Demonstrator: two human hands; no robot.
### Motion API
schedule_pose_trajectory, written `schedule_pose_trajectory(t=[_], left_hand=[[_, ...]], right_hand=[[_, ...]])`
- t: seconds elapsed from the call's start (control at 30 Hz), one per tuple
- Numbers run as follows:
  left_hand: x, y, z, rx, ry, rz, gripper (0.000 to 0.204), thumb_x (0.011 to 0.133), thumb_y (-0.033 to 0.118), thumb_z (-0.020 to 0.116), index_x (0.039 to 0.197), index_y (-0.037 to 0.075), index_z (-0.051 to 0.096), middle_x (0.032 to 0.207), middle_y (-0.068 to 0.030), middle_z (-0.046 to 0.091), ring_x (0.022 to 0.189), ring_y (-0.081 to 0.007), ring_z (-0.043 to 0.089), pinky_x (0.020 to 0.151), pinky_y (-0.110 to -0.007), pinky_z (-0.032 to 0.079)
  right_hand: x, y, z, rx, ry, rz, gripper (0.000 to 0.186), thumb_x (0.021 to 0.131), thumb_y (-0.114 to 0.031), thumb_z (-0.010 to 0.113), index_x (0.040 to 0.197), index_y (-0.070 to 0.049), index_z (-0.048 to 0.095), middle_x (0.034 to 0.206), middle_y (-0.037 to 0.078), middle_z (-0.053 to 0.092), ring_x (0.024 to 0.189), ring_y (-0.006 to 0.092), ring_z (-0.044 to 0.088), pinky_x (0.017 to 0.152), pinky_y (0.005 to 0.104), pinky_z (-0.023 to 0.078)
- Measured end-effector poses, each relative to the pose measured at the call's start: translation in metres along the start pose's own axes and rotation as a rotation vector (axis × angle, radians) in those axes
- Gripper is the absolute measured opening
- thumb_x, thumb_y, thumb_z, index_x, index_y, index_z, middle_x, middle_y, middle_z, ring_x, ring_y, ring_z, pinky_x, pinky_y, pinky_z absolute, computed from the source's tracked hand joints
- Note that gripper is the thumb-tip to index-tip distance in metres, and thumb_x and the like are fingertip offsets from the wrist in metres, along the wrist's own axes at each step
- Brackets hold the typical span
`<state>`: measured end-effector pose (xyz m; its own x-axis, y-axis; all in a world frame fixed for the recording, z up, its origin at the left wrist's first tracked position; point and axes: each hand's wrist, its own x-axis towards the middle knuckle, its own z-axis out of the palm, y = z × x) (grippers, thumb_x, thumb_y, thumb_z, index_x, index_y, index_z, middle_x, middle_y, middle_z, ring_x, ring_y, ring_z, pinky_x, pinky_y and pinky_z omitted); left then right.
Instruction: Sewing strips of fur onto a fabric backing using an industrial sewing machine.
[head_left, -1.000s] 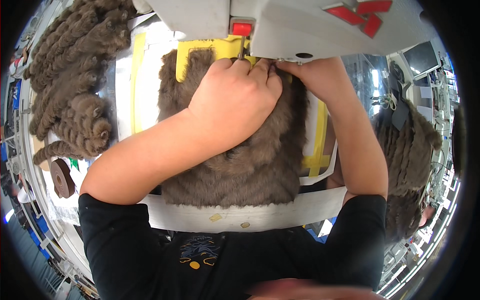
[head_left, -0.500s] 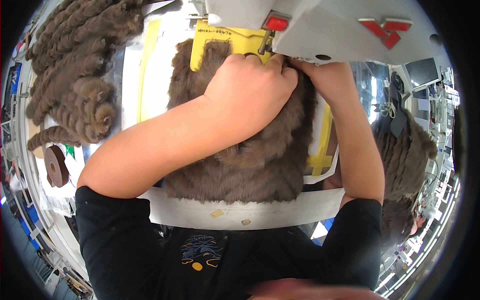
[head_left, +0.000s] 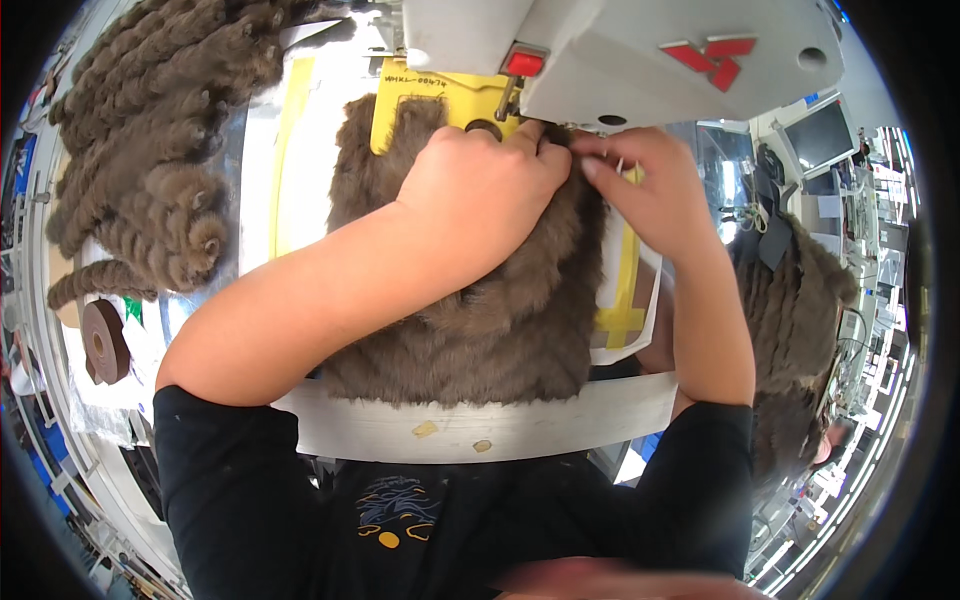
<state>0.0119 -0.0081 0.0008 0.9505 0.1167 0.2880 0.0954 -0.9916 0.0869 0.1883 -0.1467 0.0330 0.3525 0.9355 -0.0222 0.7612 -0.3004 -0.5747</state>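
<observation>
A brown fur piece (head_left: 460, 355) lies beneath a white sewing machine head (head_left: 620, 50), partly under a yellow plate (head_left: 470, 90). My left hand (head_left: 480, 185) rests on the fur just below the metal presser bar (head_left: 505, 100), knuckles bent and fingertips tucked against the fur, mostly hidden. My right hand (head_left: 645, 185), to the right of the bar at the fur's edge, has its fingers curled round a small pale and yellowish thing (head_left: 628, 172) that I cannot make out. My left forearm crosses the fur.
Piled fur strips (head_left: 150, 130) lie at the left above a brown tape roll (head_left: 105, 340). More fur (head_left: 795, 330), dark straps (head_left: 770, 240) and a screen (head_left: 815, 135) are at the right. A white curved board edge (head_left: 500, 430) runs before my body.
My right hand has drawn back from under the machine head, down and rightward, and a small pale thing now shows in its fingers. My left hand stays on the fur.
</observation>
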Motion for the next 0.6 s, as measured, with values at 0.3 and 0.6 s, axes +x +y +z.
schedule_pose_trajectory(t=[0.3, 0.6], left_hand=[[0.000, 0.004, -0.001, -0.028, 0.000, -0.008, 0.023, 0.085, 0.011, 0.062, 0.106, 0.003, 0.057, 0.121, -0.0207, 0.070, 0.066, -0.0251, 0.073, 0.055, -0.035, 0.056], [0.002, 0.004, 0.000, -0.035, 0.018, -0.002, 0.022, 0.082, 0.012, 0.063, 0.102, 0.004, 0.059, 0.109, -0.0158, 0.071, 0.063, -0.0237, 0.071, 0.053, -0.035, 0.054]], right_hand=[[-0.018, -0.006, 0.014, -0.009, 0.075, -0.254, 0.033, 0.086, 0.001, 0.054, 0.116, -0.001, 0.069, 0.132, 0.017, 0.066, 0.111, 0.0409, 0.066, 0.095, 0.0412, 0.055], [-0.013, -0.021, 0.021, -0.294, 0.032, -0.152, 0.024, 0.088, -0.007, 0.054, 0.105, -0.007, 0.071, 0.129, 0.004, 0.069, 0.097, 0.0316, 0.070, 0.080, 0.0455, 0.058]])
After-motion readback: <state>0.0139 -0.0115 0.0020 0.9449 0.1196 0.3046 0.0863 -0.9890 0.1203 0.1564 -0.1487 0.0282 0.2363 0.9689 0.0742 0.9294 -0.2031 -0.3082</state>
